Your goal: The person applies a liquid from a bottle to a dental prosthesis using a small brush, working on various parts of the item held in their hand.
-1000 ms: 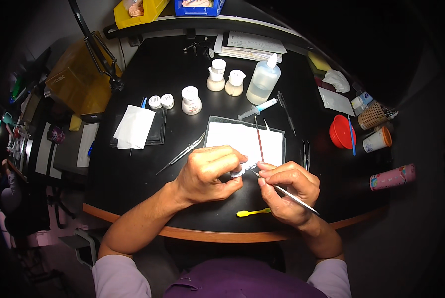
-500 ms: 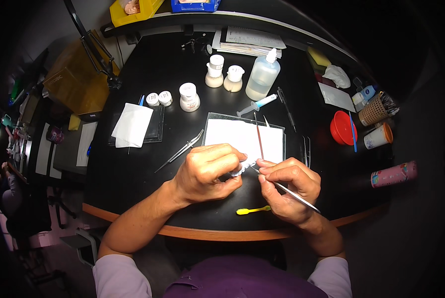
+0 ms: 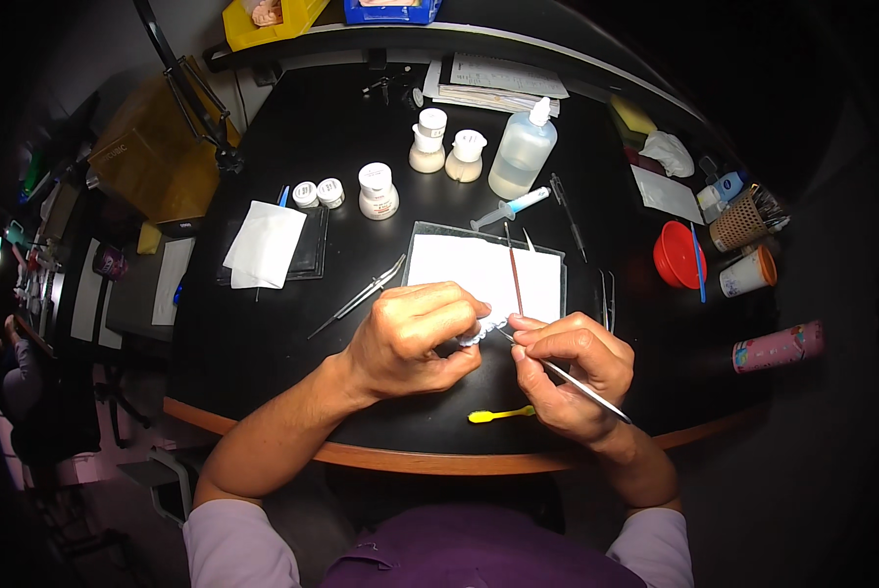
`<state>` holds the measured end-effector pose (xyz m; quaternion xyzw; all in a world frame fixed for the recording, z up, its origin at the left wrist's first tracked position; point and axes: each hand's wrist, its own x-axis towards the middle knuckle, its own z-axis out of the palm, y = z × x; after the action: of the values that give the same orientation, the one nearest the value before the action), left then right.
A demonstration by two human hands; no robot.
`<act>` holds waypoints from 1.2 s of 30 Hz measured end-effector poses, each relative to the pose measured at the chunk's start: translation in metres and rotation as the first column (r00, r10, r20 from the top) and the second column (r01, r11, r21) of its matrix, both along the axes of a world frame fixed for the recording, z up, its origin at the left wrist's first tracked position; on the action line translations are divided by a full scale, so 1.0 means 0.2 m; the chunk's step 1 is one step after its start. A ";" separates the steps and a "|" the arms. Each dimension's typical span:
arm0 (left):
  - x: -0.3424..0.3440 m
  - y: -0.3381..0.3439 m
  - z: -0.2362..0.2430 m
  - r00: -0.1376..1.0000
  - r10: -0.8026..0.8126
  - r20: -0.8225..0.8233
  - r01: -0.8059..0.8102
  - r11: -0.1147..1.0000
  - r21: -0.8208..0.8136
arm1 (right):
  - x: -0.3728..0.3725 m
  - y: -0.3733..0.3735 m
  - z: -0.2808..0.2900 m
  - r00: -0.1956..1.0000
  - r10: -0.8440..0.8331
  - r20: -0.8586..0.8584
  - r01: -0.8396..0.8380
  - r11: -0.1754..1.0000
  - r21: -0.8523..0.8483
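Note:
In the head view, my left hand (image 3: 405,343) pinches a small white, bumpy piece (image 3: 480,331) resembling a row of model teeth, partly hidden by the fingers. My right hand (image 3: 577,358) grips a slim silver instrument (image 3: 591,397), its tip at the white piece. Behind both lies a glass slab (image 3: 562,269) covered with white paper (image 3: 454,260), with a red-handled brush (image 3: 513,265) on it. A yellow toothbrush (image 3: 488,416) rests below the hands. Metal tweezers (image 3: 356,299) are left of my left hand.
Jars (image 3: 377,191), a squeeze bottle (image 3: 521,157) and syringe (image 3: 508,209) stand or lie behind. Right: pen (image 3: 567,216), red bowl (image 3: 675,255), pink cylinder (image 3: 778,348). Left: papers (image 3: 263,245) on a black pad, lamp arm (image 3: 189,88). A person's sleeve (image 3: 23,372) shows far left.

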<state>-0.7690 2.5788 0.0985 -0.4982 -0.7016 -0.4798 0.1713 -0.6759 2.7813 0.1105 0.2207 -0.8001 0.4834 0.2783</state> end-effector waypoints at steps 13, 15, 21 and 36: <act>0.00 0.00 0.00 0.996 0.001 0.092 -0.001 1.000 0.001 | 0.01 0.00 0.00 1.000 -0.007 0.009 0.007 1.000 0.004; 0.01 0.00 0.01 0.995 0.001 0.102 -0.001 1.000 0.000 | 0.01 0.00 0.00 1.000 -0.010 0.007 0.010 1.000 -0.004; 0.01 0.00 0.00 0.993 -0.009 0.121 0.009 1.000 -0.002 | 0.01 0.00 0.02 0.999 -0.016 -0.036 0.016 1.000 0.007; 0.02 0.01 -0.02 0.998 -0.014 0.060 0.013 1.000 0.014 | 0.01 0.00 0.03 0.997 -0.009 -0.073 0.013 0.998 0.065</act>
<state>-0.7658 2.5803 0.0953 -0.4870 -0.7000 -0.5004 0.1501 -0.6749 2.7814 0.1160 0.2427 -0.8060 0.4471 0.3024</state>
